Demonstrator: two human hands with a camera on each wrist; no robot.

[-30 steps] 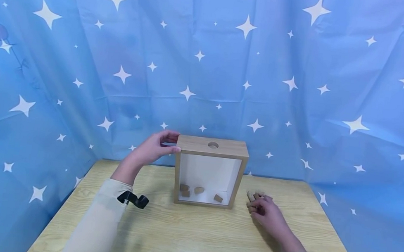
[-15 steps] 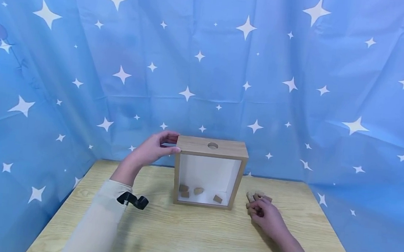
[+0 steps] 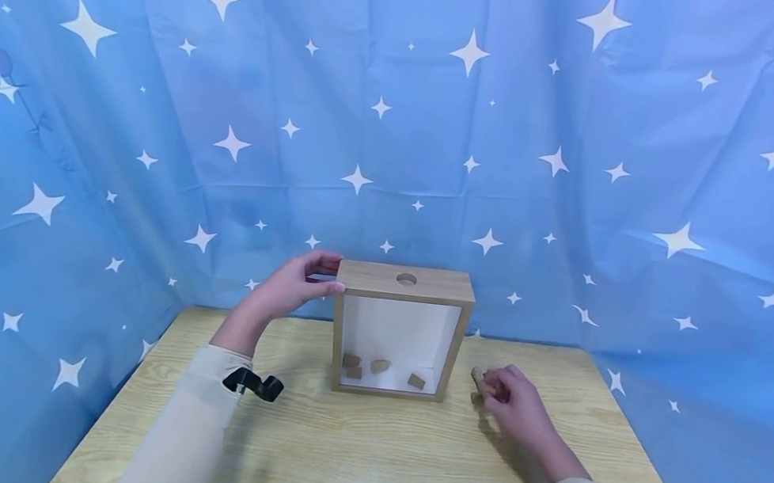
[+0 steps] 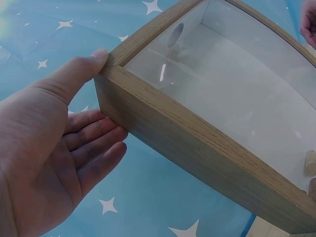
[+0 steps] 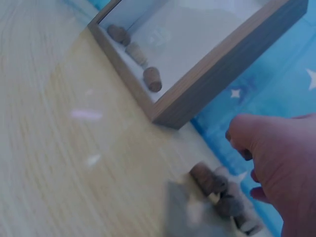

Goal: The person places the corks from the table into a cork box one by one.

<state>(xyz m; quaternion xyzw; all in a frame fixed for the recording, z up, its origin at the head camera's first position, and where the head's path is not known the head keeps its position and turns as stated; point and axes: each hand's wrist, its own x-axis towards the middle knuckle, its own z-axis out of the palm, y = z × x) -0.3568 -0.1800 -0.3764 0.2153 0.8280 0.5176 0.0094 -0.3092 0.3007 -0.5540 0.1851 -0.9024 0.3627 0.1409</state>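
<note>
A blue curtain (image 3: 401, 116) with white stars hung behind and at both sides of the wood-grain tabletop (image 3: 306, 447). The square wooden box (image 3: 372, 276) stood upright near the back edge, with wide room in front and on both sides. It had a white back, a shiny see-through front (image 3: 398, 330) and a round hole (image 3: 407, 280) in its flat top. The left hand (image 3: 289, 286) held the box's top left corner, thumb in front and fingers behind. The right hand (image 3: 515, 406) was just over a pile of corks (image 5: 228, 203), right of the box, its fingers bent in; I couldn't tell if it had a cork. Four small, stubby brown corks (image 3: 380, 366) showed inside, at the bottom.
</note>
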